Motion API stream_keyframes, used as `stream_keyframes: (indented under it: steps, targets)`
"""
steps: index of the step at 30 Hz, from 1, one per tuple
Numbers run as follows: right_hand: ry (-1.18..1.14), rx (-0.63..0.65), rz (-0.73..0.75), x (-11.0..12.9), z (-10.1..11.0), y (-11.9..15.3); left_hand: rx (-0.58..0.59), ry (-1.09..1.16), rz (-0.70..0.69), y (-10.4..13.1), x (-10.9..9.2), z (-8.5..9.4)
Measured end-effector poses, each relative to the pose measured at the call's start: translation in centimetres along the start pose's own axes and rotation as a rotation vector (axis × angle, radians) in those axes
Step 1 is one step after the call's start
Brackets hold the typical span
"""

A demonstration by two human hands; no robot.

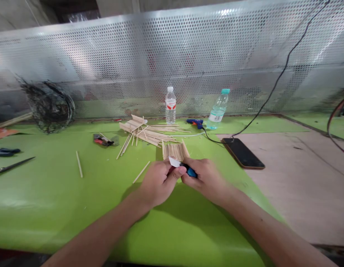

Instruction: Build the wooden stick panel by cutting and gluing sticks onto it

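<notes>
On the shiny green surface (63, 211), a thin, pale wooden stick (141, 172) lies just left of the left grip (159, 181), which is curled in close; I can't tell all it holds. A flat, white, pointed piece (174, 162) pokes out between both grips, with a row of pale wooden sticks (176, 151) just beyond. The right grip (203, 178) is wrapped around a small blue-and-black tool (192, 172). It looks light and hard, best held by its blue end.

Over the green-covered desk (166, 237), the right hand (206, 178) grips a blue-and-black tool (192, 172) beside the left hand (157, 181); a white-capped clear plastic bottle (170, 106) stands upright near the desk's back edge.
</notes>
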State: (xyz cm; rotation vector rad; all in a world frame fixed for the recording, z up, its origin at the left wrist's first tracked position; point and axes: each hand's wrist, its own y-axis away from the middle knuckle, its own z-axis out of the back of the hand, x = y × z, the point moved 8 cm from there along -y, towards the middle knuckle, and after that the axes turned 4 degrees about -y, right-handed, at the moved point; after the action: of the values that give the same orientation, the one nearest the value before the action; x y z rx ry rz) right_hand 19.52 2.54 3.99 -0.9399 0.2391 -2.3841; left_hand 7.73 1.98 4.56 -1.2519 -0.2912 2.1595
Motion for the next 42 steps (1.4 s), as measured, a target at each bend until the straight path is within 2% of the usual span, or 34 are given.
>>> stream_keyframes:
  steps: [7, 13, 16, 18, 22, 25, 31, 35, 42]
  targets:
    - [0.084, -0.083, -0.076, 0.0, 0.6, 0.1, 0.042, -0.011, 0.118, 0.0, 1.1, -0.3]
    - [0.111, -0.243, -0.164, -0.4, 2.4, 0.1, 0.008, 0.015, 0.090, -0.3, 1.5, -0.5]
    - [0.020, -0.321, -0.197, -0.5, 3.6, 0.2, 0.059, 0.028, 0.117, -0.2, 1.9, -0.9]
    - [-0.116, -0.331, -0.200, -0.5, 3.9, 0.2, 0.058, 0.037, 0.071, -0.2, 1.5, -0.8]
    - [-0.363, -0.318, -0.208, -0.6, 3.8, 0.1, -0.008, 0.011, -0.124, 0.1, -0.2, -0.3]
    - [-0.504, -0.302, -0.236, -0.9, 3.7, 0.1, -0.012, -0.014, -0.172, 0.3, -0.7, -0.3]
    - [-0.851, -0.043, -0.330, -0.5, 1.4, 0.1, -0.043, -0.120, -0.241, 0.5, -0.9, 0.0]
    - [-0.839, -0.002, -0.313, 0.1, 1.2, 0.2, -0.045, -0.152, -0.244, 0.5, -1.2, 0.2]
    - [-0.685, -0.048, -0.218, 1.0, 2.1, 0.0, -0.054, -0.258, -0.258, 0.4, -1.5, 0.5]
